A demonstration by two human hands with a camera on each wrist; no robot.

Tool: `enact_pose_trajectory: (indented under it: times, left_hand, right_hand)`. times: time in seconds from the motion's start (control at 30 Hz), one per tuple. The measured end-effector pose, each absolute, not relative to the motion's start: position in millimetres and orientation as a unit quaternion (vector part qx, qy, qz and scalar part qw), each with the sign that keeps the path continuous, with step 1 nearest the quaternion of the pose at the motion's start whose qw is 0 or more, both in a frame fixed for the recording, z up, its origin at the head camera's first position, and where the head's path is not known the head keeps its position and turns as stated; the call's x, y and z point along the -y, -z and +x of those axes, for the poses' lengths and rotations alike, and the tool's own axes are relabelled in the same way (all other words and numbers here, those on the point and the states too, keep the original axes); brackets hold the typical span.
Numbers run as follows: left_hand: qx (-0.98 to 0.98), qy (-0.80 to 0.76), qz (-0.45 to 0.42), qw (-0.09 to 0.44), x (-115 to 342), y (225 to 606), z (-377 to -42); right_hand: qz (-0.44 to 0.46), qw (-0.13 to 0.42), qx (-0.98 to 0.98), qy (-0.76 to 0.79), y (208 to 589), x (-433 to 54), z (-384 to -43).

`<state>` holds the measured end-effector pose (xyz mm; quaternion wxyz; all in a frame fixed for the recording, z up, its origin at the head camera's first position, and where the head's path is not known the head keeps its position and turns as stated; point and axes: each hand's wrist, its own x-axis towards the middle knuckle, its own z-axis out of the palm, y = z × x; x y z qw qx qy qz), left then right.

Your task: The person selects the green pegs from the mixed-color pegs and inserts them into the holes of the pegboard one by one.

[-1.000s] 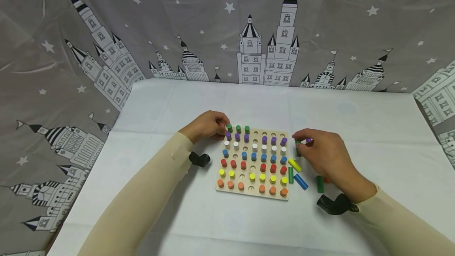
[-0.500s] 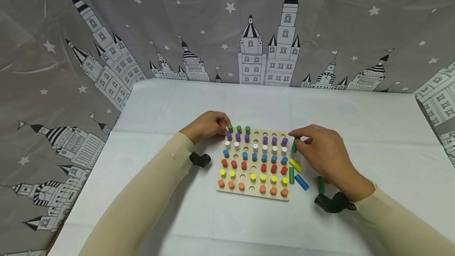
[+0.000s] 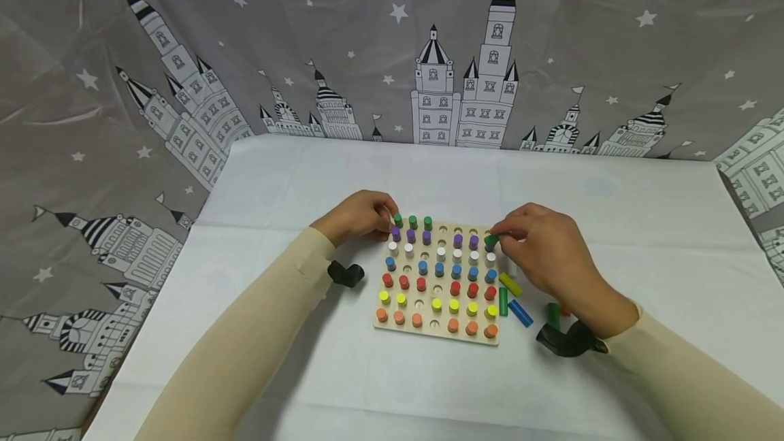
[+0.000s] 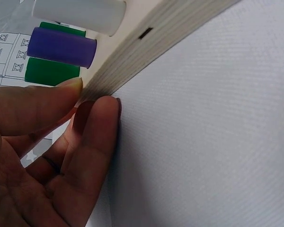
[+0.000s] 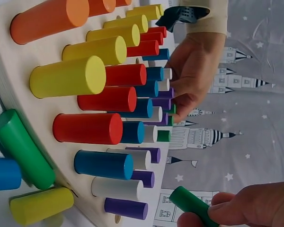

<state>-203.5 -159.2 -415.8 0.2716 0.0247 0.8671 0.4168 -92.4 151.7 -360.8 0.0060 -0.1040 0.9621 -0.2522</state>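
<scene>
A wooden pegboard [image 3: 427, 297] stands full of coloured pegs in rows, with several bare holes, some of them in the far row beside three green pegs [image 3: 413, 222]. My left hand [image 3: 365, 215] grips its far left corner; in the left wrist view the thumb lies by a green peg [image 4: 52, 72] and the fingers touch the board's side [image 4: 128, 59]. My right hand [image 3: 545, 240] pinches a green peg [image 5: 191, 204] between thumb and fingers. That peg is tilted above the board's far right corner, overlapping the last purple peg in the head view.
Right of the board lie loose pegs: a yellow peg [image 3: 510, 284], a green peg [image 3: 503, 301], a blue peg [image 3: 520, 313] and another green peg [image 3: 553, 315], partly beside an orange-red one. White cloth [image 3: 318, 380] covers the table; a grey castle-print curtain [image 3: 343, 5] hangs behind.
My right hand has moved left with the green peg, from the table beside the board to over its far right corner. The left hand keeps its grip on the board.
</scene>
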Motion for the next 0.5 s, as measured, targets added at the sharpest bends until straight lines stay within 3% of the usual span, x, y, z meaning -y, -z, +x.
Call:
enact_pose_trajectory:
  times: [0.5]
  left_hand:
    - [-0.866,-0.418,0.021,0.275,159,415,-204]
  right_hand:
    - [-0.134,0.030,-0.963,0.234,359,-135,-123]
